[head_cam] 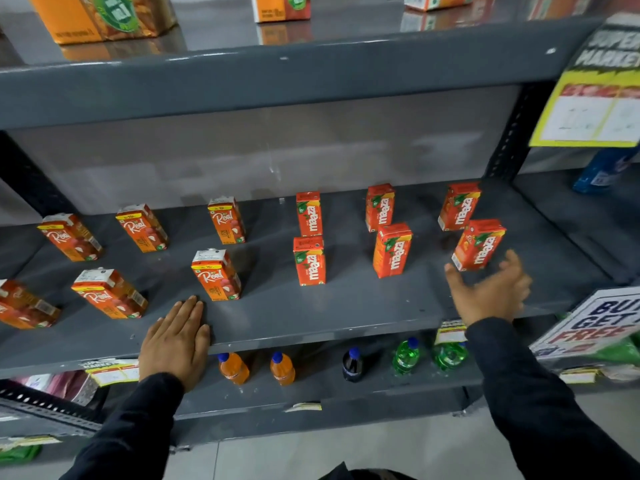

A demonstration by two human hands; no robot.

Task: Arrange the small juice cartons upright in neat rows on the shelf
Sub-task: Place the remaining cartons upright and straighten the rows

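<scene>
Small orange juice cartons stand upright in two rows on the grey shelf [346, 306]. Several "Real" cartons fill the left half, the nearest front one [216, 275] just beyond my left hand. Several "Maaza" cartons fill the right half, with a front-right one [479, 244] and a front-middle one [392, 250]. My left hand [176, 341] lies flat on the shelf's front edge, fingers together, holding nothing. My right hand [491, 292] hovers blurred with fingers spread, just in front of the front-right Maaza carton and apart from it.
Larger orange cartons [100, 15] stand on the shelf above. Below sit orange [232, 368], dark [352, 365] and green [406, 356] soft-drink bottles. Promo signs hang at the right: a yellow one [595, 109] and a "buy get free" card [595, 323]. A blue bottle [599, 171] stands far right.
</scene>
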